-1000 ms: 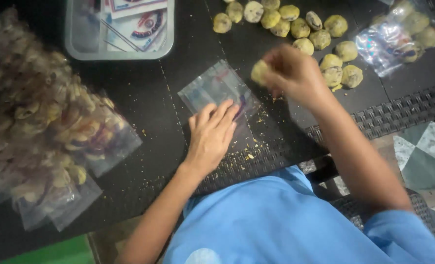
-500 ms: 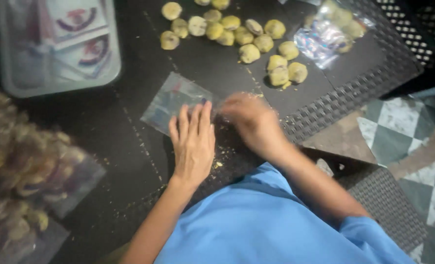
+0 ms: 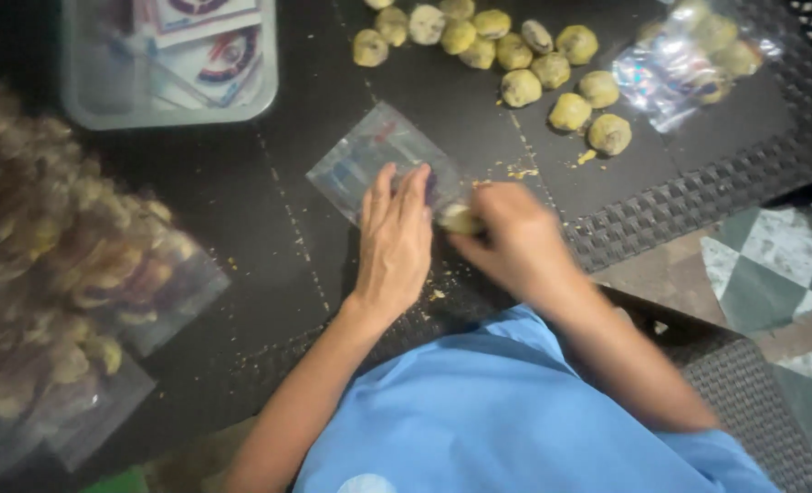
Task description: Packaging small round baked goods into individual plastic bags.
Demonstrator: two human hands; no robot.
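Cookie [image 3: 458,219] is pinched in your right hand [image 3: 515,239] right at the mouth of the small clear bag [image 3: 369,162], which your left hand [image 3: 395,239] presses flat on the black table [image 3: 241,228], fingers together. Looks early-ish for this bag: about a dozen loose cookies [image 3: 515,57] still wait up top, though filled bags [image 3: 68,301] pile up at left.

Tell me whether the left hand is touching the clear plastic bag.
Touching. The head view shows the left hand lying flat with its fingers pressed on the clear plastic bag.
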